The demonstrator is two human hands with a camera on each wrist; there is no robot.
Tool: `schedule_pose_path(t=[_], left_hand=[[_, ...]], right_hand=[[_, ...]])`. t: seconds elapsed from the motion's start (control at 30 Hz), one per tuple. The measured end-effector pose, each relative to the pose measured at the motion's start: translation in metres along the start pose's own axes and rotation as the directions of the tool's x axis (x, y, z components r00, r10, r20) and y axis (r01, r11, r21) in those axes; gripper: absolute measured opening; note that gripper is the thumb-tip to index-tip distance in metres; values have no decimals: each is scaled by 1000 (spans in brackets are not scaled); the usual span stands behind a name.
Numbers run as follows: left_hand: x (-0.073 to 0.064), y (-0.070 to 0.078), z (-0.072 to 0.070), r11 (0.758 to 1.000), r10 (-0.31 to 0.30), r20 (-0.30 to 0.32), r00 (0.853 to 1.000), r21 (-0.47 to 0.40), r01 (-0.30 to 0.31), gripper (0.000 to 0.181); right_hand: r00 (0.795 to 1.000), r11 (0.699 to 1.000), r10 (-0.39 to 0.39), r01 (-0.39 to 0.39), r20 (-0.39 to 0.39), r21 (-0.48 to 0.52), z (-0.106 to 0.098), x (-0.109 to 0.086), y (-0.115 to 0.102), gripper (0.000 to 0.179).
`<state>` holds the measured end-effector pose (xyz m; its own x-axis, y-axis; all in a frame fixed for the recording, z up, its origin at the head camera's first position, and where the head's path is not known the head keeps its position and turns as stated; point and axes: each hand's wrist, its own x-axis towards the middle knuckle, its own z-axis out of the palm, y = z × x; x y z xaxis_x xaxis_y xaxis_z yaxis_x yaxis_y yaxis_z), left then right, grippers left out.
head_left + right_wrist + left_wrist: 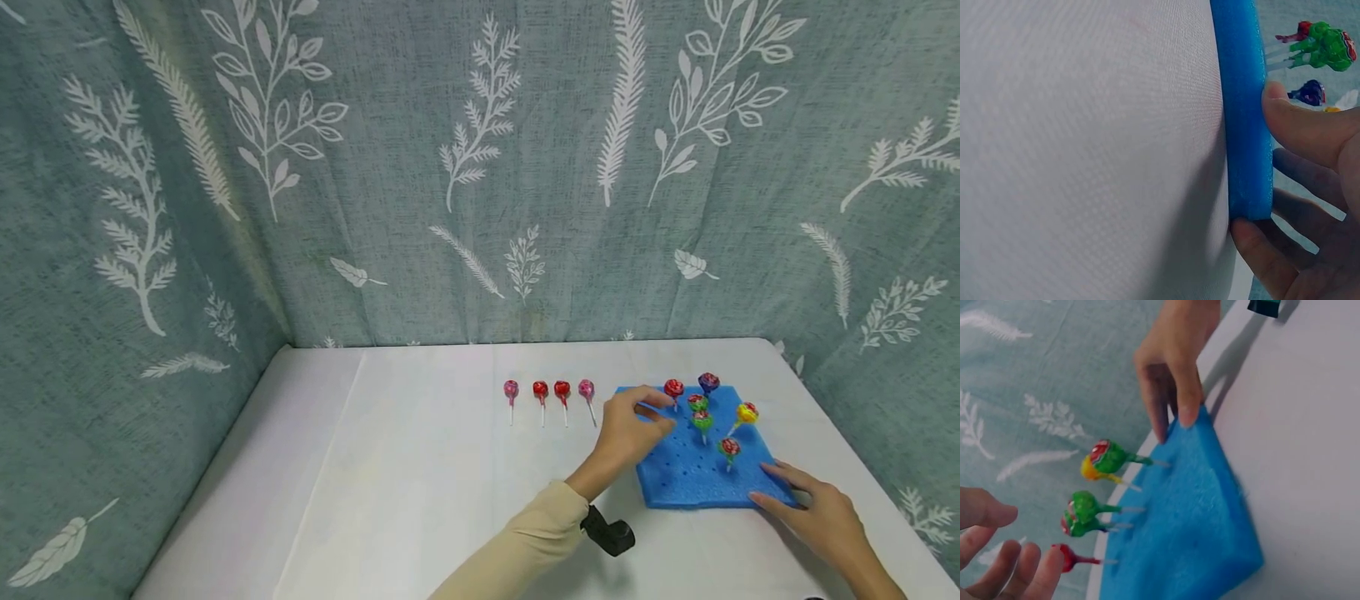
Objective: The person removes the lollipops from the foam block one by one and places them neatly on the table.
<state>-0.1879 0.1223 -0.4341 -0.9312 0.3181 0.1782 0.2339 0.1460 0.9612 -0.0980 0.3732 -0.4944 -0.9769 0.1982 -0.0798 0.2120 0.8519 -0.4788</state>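
Note:
A blue foam board (678, 475) lies on the table with several wrapped lollipops standing in it by their sticks. My left hand (633, 425) hovers over the board's far left part, thumb and fingers apart with nothing between them. Closest to its fingertips is a red lollipop (1066, 557). Beyond that stand green lollipops (702, 421), a purple lollipop (708, 382), a yellow lollipop (747, 413) and a red-and-green lollipop (729, 447). At the near right corner my right hand (817, 512) grips the board, its thumb (1297, 119) and fingers on the edges.
Left of the board, a row of loose lollipops lies on the white table (420, 483): a pink lollipop (511, 389) at the left end, red lollipops (562, 389) between, another pink one at the right. A leaf-patterned curtain (405, 167) hangs behind and at both sides.

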Motion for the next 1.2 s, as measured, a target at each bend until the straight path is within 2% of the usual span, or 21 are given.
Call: schedule_pose_path(t=[0.33,0.57,0.7,0.9,1.0,1.2], left_hand=[[-6,-7,20,999,11,-6,1000,-35,-12,16],[-9,-13,38,995,-1,-30,1000,-95,-2,18],[-9,-18,49,994,1,-43,999,-108,-5,20],[-8,-26,70,996,26,-71,997,-87,-32,20],[-10,-28,80,997,16,-85,996,-76,-22,21],[-13,-31,94,999,8,-62,998,-48,-11,23]], right_hand=[[1000,1000,8,-8,-3,10,-1,-2,0,84],[999,999,-42,43,-26,24,-2,-4,0,76],[999,999,-44,45,-26,26,-2,-5,-1,76],[996,997,-66,68,-62,30,-3,-3,0,73],[995,997,-71,73,-68,31,-3,-3,1,72],[996,996,-73,76,-55,40,-1,-4,3,73]])
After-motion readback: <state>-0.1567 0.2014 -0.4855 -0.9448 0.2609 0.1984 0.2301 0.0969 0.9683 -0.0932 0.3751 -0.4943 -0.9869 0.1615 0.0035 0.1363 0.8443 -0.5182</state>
